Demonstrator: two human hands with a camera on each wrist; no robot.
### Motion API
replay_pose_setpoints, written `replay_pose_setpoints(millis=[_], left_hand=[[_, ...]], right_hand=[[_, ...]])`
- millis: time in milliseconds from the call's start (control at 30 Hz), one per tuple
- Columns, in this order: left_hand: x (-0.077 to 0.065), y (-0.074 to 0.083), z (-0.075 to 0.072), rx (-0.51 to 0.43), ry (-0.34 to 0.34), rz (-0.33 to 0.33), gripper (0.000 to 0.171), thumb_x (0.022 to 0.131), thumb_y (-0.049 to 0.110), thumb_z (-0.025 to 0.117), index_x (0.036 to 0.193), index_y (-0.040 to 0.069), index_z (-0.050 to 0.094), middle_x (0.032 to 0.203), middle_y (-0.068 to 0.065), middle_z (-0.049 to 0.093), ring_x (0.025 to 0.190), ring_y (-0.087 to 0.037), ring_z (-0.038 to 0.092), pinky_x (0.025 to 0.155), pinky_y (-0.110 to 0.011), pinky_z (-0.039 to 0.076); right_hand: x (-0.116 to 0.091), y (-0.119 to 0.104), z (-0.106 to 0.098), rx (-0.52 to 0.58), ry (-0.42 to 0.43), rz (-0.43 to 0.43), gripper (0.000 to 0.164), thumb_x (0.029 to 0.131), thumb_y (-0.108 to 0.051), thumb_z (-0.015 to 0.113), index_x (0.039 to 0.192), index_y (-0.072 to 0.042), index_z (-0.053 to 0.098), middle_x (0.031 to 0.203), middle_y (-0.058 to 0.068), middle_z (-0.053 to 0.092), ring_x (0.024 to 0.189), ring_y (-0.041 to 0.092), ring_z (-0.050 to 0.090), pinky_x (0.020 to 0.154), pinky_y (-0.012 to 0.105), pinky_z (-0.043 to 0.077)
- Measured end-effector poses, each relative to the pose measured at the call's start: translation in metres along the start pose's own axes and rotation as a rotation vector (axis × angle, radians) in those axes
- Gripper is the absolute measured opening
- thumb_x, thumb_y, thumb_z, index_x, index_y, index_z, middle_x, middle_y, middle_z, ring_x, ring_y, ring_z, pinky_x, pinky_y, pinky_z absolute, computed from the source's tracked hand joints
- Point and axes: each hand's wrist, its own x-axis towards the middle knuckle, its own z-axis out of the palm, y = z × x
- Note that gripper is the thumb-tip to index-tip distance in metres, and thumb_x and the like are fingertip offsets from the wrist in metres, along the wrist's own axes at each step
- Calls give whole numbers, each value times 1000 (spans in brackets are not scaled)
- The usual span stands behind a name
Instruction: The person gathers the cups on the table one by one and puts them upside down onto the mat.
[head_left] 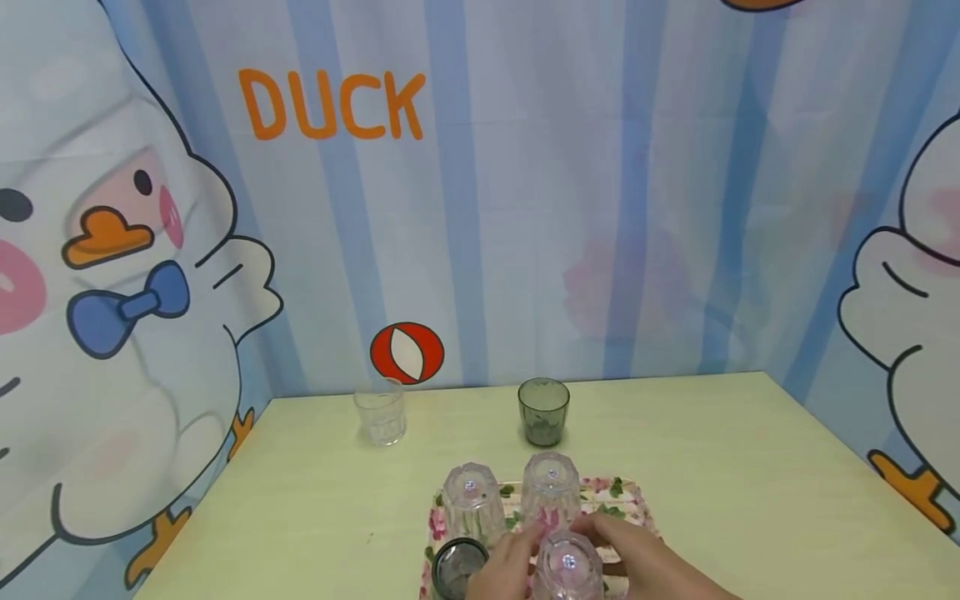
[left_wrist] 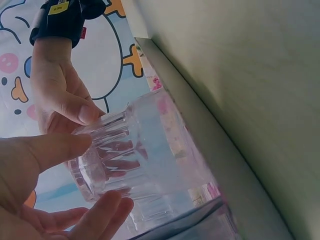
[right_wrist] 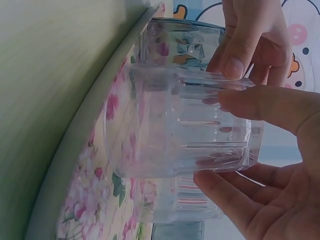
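A clear faceted glass (head_left: 568,571) stands upside down at the front of a floral tray (head_left: 628,498). My left hand (head_left: 504,568) holds it from the left, thumb and fingers around its upper part. From the other side my right hand (head_left: 637,558) grips the same glass, as the right wrist view shows with thumb and fingertips on the fluted wall (right_wrist: 200,125). Behind it on the tray are two more upturned clear glasses, one at left (head_left: 472,504) and one at right (head_left: 551,487). A dark smoky glass (head_left: 456,570) sits beside my left hand, partly hidden by it.
Beyond the tray, a smoky green glass (head_left: 543,412) stands upright on the pale yellow table (head_left: 300,492). Another clear glass (head_left: 381,414) is at the back left. A printed duck curtain (head_left: 525,208) hangs behind the table's far edge.
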Motion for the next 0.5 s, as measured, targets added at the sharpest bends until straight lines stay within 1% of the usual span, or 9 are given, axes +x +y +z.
replay_pose_setpoints(millis=[100, 200, 267, 333, 500], left_hand=[[-1, 0, 2, 46, 51, 45, 55, 83, 37, 67, 128, 8, 54, 102, -5, 62, 83, -7, 65, 65, -27, 53], [0, 0, 3, 81, 69, 55, 53, 85, 38, 65, 128, 8, 55, 101, -4, 63, 82, -8, 65, 64, -30, 54], [1, 2, 2, 71, 54, 31, 53, 85, 40, 65, 128, 9, 55, 101, -4, 62, 83, -9, 65, 66, -32, 54], [2, 2, 0, 48, 20, -3, 55, 86, 40, 64, 130, 10, 54, 102, -4, 62, 85, -10, 65, 68, -35, 55], [1, 3, -2, 8, -38, -57, 61, 85, 45, 66, 133, 11, 52, 104, -4, 61, 85, -11, 65, 70, -31, 55]], right_hand=[[0, -1, -1, -3, -2, 4, 70, 82, -30, 76, 137, -2, 41, 138, 21, 48, 128, 42, 47, 97, 53, 52], [0, -1, -1, -10, -6, -1, 72, 82, -31, 75, 138, -1, 40, 138, 22, 47, 128, 44, 46, 96, 54, 52], [1, -1, -1, -18, -9, -5, 72, 83, -31, 75, 138, -2, 40, 139, 23, 47, 128, 44, 46, 96, 53, 52], [1, -1, -1, -25, -12, -9, 71, 83, -31, 75, 138, -2, 40, 139, 23, 47, 128, 44, 46, 96, 53, 52], [2, 0, -1, -43, -17, -10, 69, 84, -31, 74, 137, -3, 41, 140, 22, 46, 128, 43, 46, 97, 53, 51]])
